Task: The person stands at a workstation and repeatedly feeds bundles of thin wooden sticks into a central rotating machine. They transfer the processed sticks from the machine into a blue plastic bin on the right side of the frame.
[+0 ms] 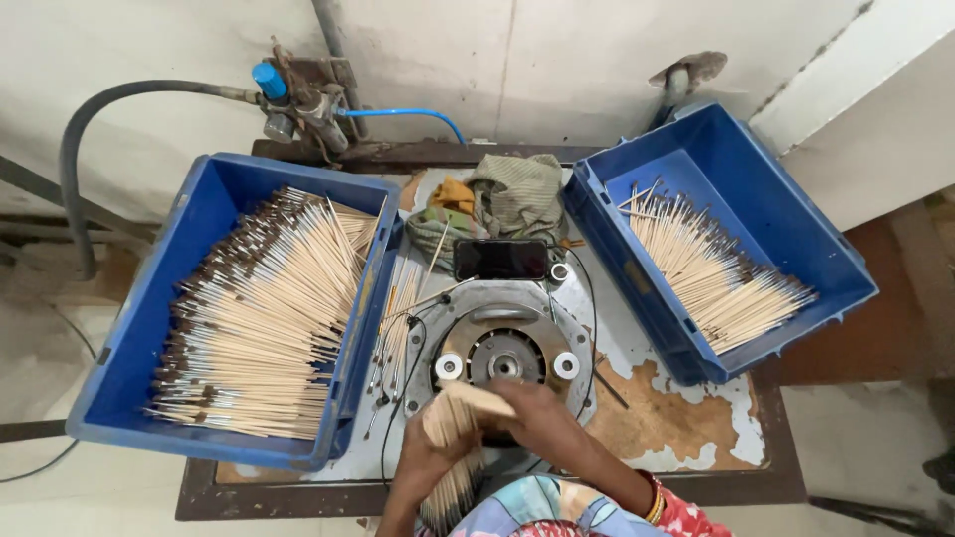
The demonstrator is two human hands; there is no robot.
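Both my hands hold one bundle of thin wooden-handled brushes (456,408) in front of a round metal machine (504,356). My left hand (426,462) grips the bundle from the left and below. My right hand (537,418) wraps it from the right, near the machine's front edge. The lower ends of the bundle (450,495) stick out toward me beneath my hands. The machine has a dark hub in the middle with two white rollers beside it.
A blue crate (119,368) on the left is heaped with brushes; a second blue crate (826,249) on the right holds fewer. Loose brushes (396,328), a dark phone (501,260) and crumpled cloth (497,194) lie behind the machine. Hoses and a valve (298,104) run along the wall.
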